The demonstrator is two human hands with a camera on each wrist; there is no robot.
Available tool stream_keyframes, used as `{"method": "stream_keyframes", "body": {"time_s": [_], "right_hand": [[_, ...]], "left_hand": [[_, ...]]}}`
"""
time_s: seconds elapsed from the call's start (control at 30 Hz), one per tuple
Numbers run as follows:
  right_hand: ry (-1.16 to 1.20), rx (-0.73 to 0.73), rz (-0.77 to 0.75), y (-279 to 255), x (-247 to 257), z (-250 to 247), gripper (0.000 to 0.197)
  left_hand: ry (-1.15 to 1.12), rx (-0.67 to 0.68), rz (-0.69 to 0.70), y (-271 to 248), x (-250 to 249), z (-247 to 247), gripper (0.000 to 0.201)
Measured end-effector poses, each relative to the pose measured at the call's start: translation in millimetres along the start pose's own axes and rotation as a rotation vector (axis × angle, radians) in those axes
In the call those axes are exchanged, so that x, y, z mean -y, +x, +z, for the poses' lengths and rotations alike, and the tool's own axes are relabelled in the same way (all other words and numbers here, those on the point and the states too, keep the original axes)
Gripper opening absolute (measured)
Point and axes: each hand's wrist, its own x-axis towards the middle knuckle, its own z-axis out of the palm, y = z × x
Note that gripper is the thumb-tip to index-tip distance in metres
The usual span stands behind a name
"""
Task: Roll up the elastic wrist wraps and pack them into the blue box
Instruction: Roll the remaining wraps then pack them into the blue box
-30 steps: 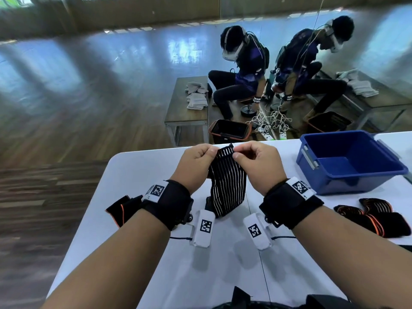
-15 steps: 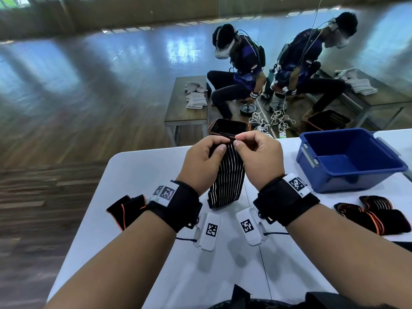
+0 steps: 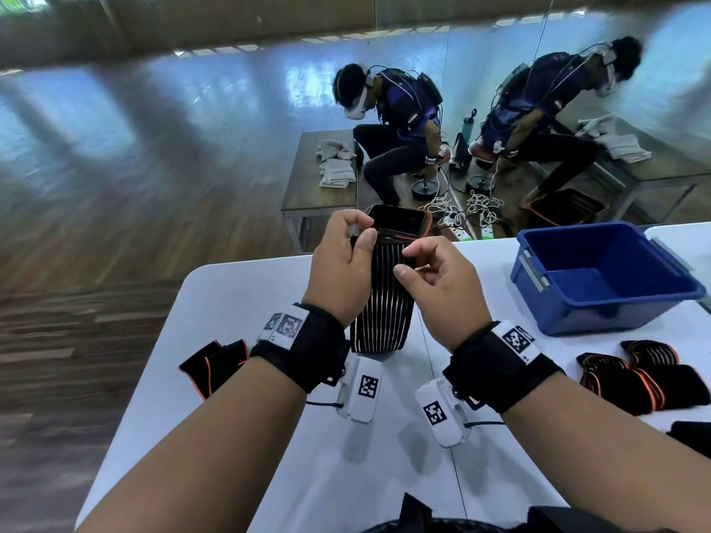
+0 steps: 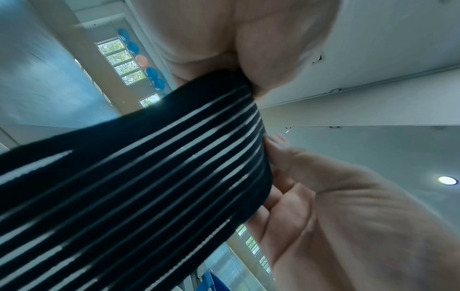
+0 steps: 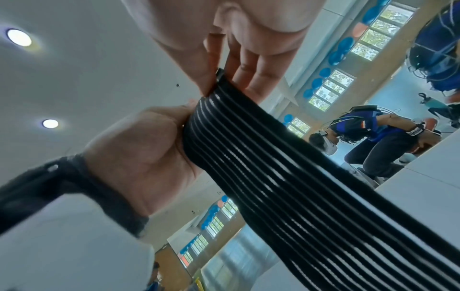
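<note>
head cam sits up high looking forward and down over both forearms at the desk [image 3: 238, 302], mirror wall behind it. both wrist cams are jammed right up close under the hands, tilted up at the ceiling. all three share the striped wrap [image 3: 383, 302] [image 4: 129, 187] [image 5: 286, 177], and each wrist cam catches the opposite hand too

Bare forearms; black wrist straps [image 3: 307, 352]; white tagged camera modules [image 3: 361, 390], thin dark cables.
</note>
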Motion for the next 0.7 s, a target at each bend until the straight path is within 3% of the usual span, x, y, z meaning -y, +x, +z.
{"method": "stream_keyframes", "body": {"time_s": [0.17,0.3,0.47,0.7], "right_hand": [[0.035,-0.15,0.014,13,4,-4,0.017],[0.073,-0.222,0.001,26,12,-9,0.014],[0.06,-0.249,-0.014,40,22,-10,0.01],[0.019,-0.218,-0.09,42,34,-14,0.01]], "left_hand": [[-0.158,0.086,-0.001,-14,-4,5,0.023],[-0.224,0.074,0.014,-29,-5,13,0.039],[-0.148,0.114,0.089,-29,-12,22,0.033],[-0.217,0.031,0.055,4,-19,23,0.048]]}}
